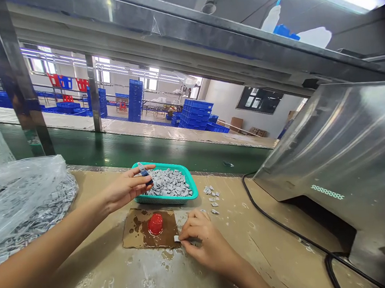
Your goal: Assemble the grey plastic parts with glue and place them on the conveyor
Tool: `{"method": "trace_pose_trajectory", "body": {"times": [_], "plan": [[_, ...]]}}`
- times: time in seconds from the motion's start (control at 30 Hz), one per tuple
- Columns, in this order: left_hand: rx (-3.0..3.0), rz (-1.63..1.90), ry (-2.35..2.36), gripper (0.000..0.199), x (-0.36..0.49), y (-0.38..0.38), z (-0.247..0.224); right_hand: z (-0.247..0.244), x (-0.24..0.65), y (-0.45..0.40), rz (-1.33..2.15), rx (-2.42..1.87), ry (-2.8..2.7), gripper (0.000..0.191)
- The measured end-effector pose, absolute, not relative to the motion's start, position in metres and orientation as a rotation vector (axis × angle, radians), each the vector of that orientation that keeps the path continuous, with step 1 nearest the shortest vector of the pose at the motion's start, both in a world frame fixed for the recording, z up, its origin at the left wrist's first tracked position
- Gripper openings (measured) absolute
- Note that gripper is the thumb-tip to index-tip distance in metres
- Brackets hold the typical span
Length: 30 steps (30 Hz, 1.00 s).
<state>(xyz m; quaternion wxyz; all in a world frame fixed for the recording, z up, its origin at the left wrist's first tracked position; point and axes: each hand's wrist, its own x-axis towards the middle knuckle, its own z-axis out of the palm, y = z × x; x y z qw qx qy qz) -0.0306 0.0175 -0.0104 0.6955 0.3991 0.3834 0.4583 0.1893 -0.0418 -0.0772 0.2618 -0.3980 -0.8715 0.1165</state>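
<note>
My left hand (125, 189) holds a small dark blue piece with a pale, clear tip (144, 172) between thumb and fingers, over the left end of a teal basket (192, 188). Many small grey parts (170, 183) fill the basket. My right hand (198, 232) pinches a small light grey part (176, 239) at the right edge of a wet cardboard piece (133, 241). On that cardboard stands a small red cup (155, 224), to the left of my right hand. Several loose grey parts (212, 199) lie on the table to the right of the basket.
At the left lies a clear plastic bag (29, 201) of grey parts. A metal housing (326, 153) stands at the right, with a black cable (282, 229) beside it. Behind the table runs a green belt (166, 147); a metal shelf (172, 21) spans overhead.
</note>
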Motion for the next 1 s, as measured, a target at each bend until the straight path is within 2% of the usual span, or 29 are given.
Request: {"method": "trace_pose_trajectory", "body": {"times": [0.33, 1.0], "plan": [[0.884, 0.99, 0.846, 0.013, -0.028, 0.019, -0.014, -0.08, 0.19, -0.042, 0.327, -1.076, -2.373, 0.018], [1.038, 0.83, 0.729, 0.031, -0.02, 0.006, -0.021, -0.057, 0.19, -0.045, 0.388, -1.056, -2.137, 0.016]]}}
